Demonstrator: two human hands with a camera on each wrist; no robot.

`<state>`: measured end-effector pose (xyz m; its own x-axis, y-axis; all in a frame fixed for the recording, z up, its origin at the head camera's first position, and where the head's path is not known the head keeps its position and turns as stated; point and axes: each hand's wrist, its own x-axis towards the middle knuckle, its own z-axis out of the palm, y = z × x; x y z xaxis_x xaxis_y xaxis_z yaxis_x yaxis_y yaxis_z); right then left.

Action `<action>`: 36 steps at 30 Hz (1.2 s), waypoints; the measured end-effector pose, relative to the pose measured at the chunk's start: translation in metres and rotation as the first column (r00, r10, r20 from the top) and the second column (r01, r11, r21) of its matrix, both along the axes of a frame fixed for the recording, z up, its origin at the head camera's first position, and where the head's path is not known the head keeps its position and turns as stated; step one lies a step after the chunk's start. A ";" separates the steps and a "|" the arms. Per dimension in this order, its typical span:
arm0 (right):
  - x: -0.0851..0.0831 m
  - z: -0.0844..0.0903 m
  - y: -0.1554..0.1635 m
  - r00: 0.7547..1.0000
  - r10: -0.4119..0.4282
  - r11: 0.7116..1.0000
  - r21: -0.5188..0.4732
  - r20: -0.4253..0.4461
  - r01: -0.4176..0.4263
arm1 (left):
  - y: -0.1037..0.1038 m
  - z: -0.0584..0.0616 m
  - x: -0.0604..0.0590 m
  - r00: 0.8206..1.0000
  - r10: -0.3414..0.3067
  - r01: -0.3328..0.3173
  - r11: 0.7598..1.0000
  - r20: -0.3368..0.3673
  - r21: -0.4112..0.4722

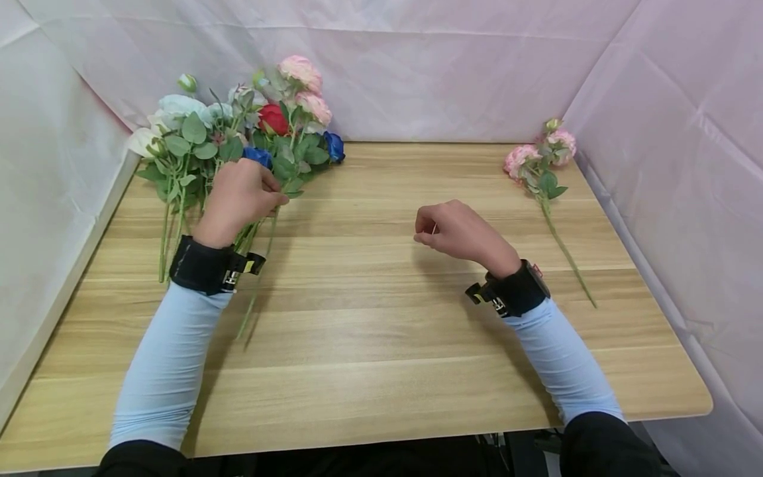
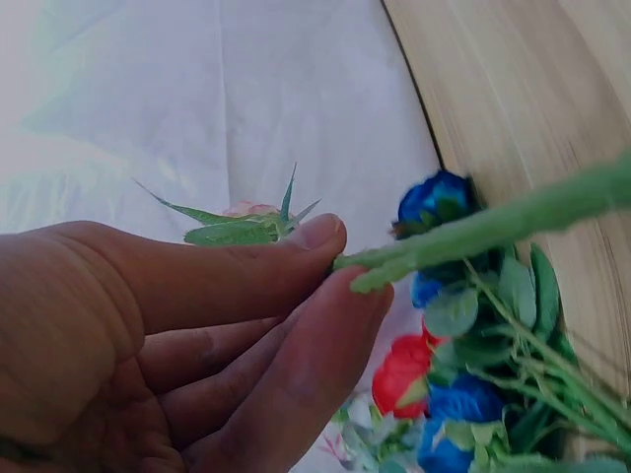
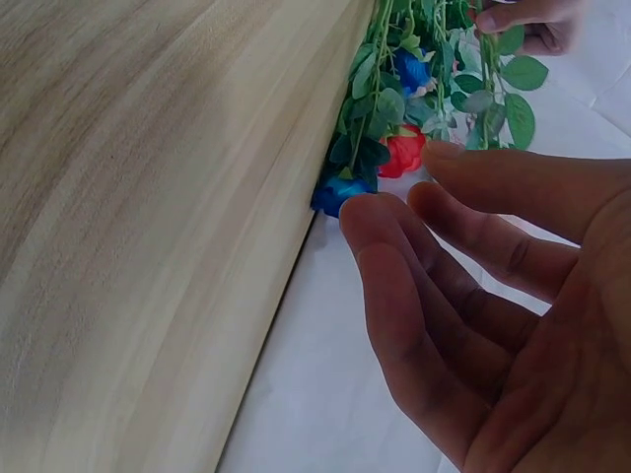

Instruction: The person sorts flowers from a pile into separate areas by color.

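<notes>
A bunch of artificial flowers lies at the far left of the wooden table: white, pink, red and blue blooms with green leaves. My left hand rests over its stems and pinches one green stem between thumb and fingers. Blue and red blooms show beyond the fingertips. My right hand hovers over the middle of the table, fingers loosely curled and holding nothing; its palm is bare in the right wrist view. A single pink flower stem lies apart at the far right.
White cloth hangs behind and on both sides of the table. Bare wood stretches between the bunch and the single pink stem and toward the near edge.
</notes>
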<state>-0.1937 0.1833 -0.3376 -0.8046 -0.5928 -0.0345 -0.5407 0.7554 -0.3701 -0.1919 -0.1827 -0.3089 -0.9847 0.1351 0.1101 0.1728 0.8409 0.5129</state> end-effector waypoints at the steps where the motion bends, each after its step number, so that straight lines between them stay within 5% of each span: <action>1: 0.000 0.000 0.000 1.000 0.000 1.000 0.000 0.001 0.000 | 0.003 0.001 0.001 1.000 -0.005 0.005 1.000 0.003 0.005; 16: 0.000 -0.004 -0.012 0.999 0.013 0.999 -0.047 0.047 -0.010 | 0.040 0.009 0.014 0.984 -0.125 0.106 0.983 0.130 0.148; 26: 0.014 -0.002 -0.026 0.988 0.066 0.972 -0.233 0.141 -0.032 | 0.065 0.003 0.021 0.959 -0.198 0.145 0.957 0.202 0.253; 36: 0.030 -0.003 -0.044 0.987 0.103 0.920 -0.389 0.123 -0.047 | 0.091 -0.008 0.032 0.959 -0.259 0.204 0.916 0.118 0.346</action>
<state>-0.1639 0.1398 -0.3409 -0.7610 -0.6410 0.0999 -0.5126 0.4997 -0.6982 -0.1600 -0.0918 -0.3167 -0.9382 0.3444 0.0332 0.2361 0.5672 0.7890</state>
